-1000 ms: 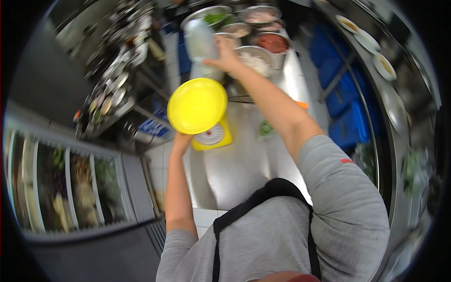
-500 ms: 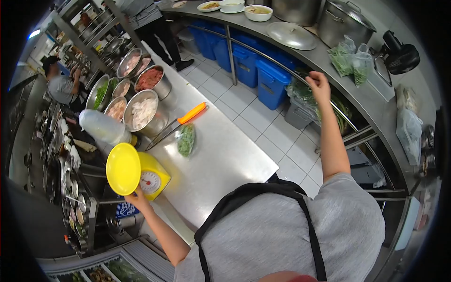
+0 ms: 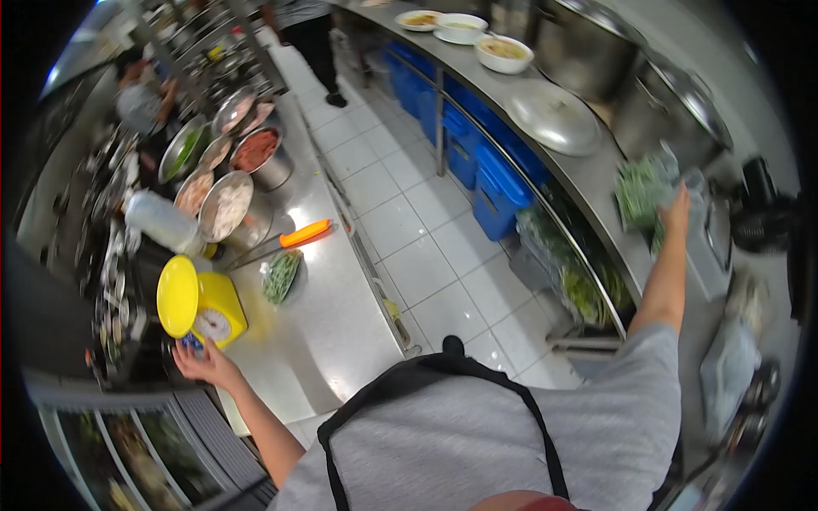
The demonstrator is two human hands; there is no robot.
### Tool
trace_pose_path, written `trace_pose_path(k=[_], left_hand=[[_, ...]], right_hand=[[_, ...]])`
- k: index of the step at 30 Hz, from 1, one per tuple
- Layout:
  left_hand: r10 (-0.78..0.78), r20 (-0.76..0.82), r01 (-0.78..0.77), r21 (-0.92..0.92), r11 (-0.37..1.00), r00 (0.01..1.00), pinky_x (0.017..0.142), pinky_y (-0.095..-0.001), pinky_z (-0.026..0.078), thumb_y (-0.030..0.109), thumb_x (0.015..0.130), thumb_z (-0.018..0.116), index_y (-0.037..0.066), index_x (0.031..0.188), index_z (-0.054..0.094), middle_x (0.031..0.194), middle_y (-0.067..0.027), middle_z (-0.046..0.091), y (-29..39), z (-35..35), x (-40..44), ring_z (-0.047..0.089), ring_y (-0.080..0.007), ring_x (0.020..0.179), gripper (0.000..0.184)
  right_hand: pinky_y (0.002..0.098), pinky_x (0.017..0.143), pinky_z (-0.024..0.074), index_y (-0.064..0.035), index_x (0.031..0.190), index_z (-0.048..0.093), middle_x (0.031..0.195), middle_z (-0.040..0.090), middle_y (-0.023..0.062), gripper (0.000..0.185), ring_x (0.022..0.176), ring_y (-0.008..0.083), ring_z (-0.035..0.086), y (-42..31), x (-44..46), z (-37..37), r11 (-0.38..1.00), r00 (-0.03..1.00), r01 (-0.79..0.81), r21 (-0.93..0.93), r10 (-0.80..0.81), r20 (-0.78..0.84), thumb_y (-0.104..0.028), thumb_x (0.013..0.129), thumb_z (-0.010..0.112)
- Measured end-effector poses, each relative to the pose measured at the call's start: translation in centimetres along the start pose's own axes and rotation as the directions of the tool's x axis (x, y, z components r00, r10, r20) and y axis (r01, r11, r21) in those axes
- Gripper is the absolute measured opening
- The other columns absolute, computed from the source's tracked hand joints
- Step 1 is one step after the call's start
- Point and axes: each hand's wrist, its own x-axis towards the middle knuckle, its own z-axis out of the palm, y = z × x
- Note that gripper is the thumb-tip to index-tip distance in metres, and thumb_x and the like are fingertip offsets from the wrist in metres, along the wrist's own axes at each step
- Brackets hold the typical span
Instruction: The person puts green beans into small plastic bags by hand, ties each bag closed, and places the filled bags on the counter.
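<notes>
My left hand (image 3: 207, 366) is held beside the yellow kitchen scale (image 3: 223, 305), fingers spread and nothing in them. The scale's round yellow pan (image 3: 177, 296) looks tilted up on its side. On the right-hand counter, my right hand (image 3: 676, 213) has its fingers closed at the plastic of a bag of green vegetables (image 3: 641, 192); blur and the hand itself hide part of the grip. Another small bag of cut greens (image 3: 281, 276) lies on the steel table, next to an orange-handled knife (image 3: 305, 232).
Metal bowls of meat (image 3: 228, 209) and a plastic bottle (image 3: 162, 220) line the table's far left. A pot lid (image 3: 552, 117), food bowls (image 3: 504, 54) and large pots (image 3: 673, 106) stand on the counter above blue bins (image 3: 501, 189). Other people are further back.
My right hand has moved from over the counter's rail to the bags of greens. My left hand has come off the scale's pan and opened. The view has turned rightward.
</notes>
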Motion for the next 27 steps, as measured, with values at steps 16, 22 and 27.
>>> trace_pose_path(k=[16,22,27], left_hand=[[0.18,0.645,0.282,-0.545,0.789,0.743,0.083,-0.0324,0.043,0.01,0.074,0.069,0.01,0.131,0.032,0.133,-0.0085,0.035,14.4,1.6,-3.6,0.046,-0.0205,0.109,0.068],[0.331,0.858,0.416,-0.487,0.767,0.394,0.089,-0.0447,0.038,0.027,0.067,0.078,0.017,0.142,0.006,0.14,-0.0135,0.023,15.4,-0.4,-4.2,0.036,-0.0267,0.122,0.104],[0.267,0.947,0.721,-0.31,0.62,0.177,0.077,-0.0291,0.044,0.023,0.071,0.076,0.012,0.142,0.004,0.116,-0.012,0.048,10.6,-1.5,-4.1,0.054,-0.0148,0.092,0.101]], right_hand=[[0.033,0.09,0.0422,0.0026,0.112,0.052,0.103,0.059,0.0118,0.032,0.092,0.0197,0.057,-13.2,-15.5,-12.6,0.036,0.967,0.128,0.991,-0.228,-0.117,-0.022,0.095,0.043],[0.0293,0.072,0.0416,0.0004,0.094,0.054,0.079,0.05,0.0032,0.028,0.075,0.0143,0.051,-30.3,-29.3,-12.9,-0.043,0.639,-0.126,0.991,-0.767,0.048,-0.027,0.093,0.047],[0.0256,0.058,0.0319,-0.0009,0.067,0.047,0.067,0.037,0.0023,0.032,0.065,0.0106,0.038,-41.1,-39.0,-14.2,-0.041,0.045,-0.177,0.983,-0.998,-0.034,-0.023,0.09,0.052]])
